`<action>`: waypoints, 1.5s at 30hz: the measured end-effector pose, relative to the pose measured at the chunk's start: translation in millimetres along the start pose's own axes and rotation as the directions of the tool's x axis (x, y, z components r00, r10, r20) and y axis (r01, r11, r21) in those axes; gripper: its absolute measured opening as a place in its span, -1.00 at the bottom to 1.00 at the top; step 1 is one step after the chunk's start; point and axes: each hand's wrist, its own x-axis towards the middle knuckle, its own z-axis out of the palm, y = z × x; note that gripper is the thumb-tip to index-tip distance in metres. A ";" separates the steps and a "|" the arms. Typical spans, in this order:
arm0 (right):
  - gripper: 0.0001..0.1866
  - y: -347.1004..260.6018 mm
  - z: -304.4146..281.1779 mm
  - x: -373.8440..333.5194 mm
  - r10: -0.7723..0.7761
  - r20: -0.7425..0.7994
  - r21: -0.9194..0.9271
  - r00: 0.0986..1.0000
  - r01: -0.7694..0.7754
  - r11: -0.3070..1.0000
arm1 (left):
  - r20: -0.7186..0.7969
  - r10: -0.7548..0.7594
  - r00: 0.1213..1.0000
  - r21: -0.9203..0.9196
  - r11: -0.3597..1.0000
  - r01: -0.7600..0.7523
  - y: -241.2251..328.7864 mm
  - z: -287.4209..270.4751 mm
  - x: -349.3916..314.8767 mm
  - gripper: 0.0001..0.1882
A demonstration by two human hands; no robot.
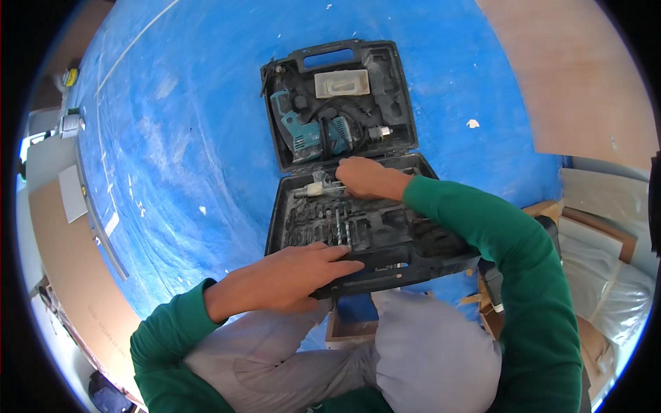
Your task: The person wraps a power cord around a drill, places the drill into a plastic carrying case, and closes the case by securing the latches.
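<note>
A black plastic tool case (pixel 434 265) lies opened out in front of me. One half holds a teal corded power drill (pixel 308 135) with a metal chuck. Above the drill in that half sits a small pale plastic box (pixel 342 83). In the near half are several drill bits (pixel 339 227) and a whitish fitting with a metal shaft (pixel 317 188). My right hand (pixel 370 179) is closed in the near half by the hinge, beside that fitting; its fingertips hide what they grip. My left hand (pixel 296 277) lies over the case's near left rim, fingers stretched and apart.
Blue sheeting (pixel 193 124) covers the floor. A large tan board (pixel 571 76) lies at the right, with plastic-wrapped material (pixel 613 282) below it. Cardboard (pixel 76 268) stands along the left. A small wooden box (pixel 351 329) is between my legs.
</note>
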 end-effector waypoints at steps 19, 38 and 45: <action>-0.79 11.8 -66.6 -122.3 0.321 -0.463 0.318 0.826 -0.183 0.930 | 0.072 0.014 0.997 0.020 1.000 -0.015 -18.3 32.7 1.4 -0.12; -0.54 138.0 -54.5 1.3 0.396 -0.619 -0.118 0.678 -0.579 0.807 | 0.070 0.016 0.997 0.046 0.999 -0.019 -14.1 28.7 -2.3 -0.21; -0.36 101.6 -149.6 -67.0 0.569 -0.336 0.479 0.751 -0.384 0.789 | -0.075 0.114 0.991 -0.096 0.988 -0.121 -23.2 -42.7 -22.6 -0.28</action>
